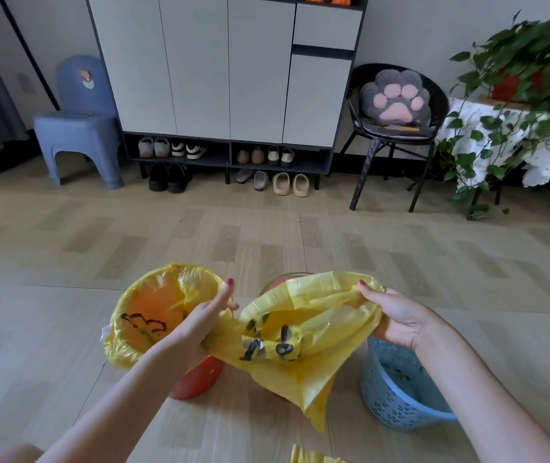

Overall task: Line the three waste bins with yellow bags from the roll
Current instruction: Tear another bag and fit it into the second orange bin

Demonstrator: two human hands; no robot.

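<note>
A view from above looks down at two bare forearms reaching out over a pale wood-patterned floor [66,248]. Just left of the left hand stands an orange bin [196,379], already lined: a yellow bag [153,305] with black printing is folded out over its rim. The left hand [206,324], nails painted dark red, grips one edge of a second yellow bag [303,332], fingers curled into the plastic. That bag stretches across the gap between the hands, its mouth pulled partly open, its lower end hanging down toward the floor. Black markings show on its crumpled middle. Behind the bag, between the hands, a sliver of a reddish bin rim [283,279] shows; the rest is hidden. The right hand [397,317] pinches the bag's opposite edge, thumb on top. The hands are held well apart, both clamped on the same bag. Below the right hand stands a light blue perforated bin [397,396], unlined. Near the bottom edge, below and between the hands, a strip of yellow plastic [313,457] pokes into view; whether it is the roll cannot be told. Far beyond the hands, along the wall, are a blue plastic stool [79,138], a white cabinet [226,65] with shoes [220,162] beneath, a black chair [397,128] holding a paw-shaped cushion [395,96], and a trailing green plant [527,78].
</note>
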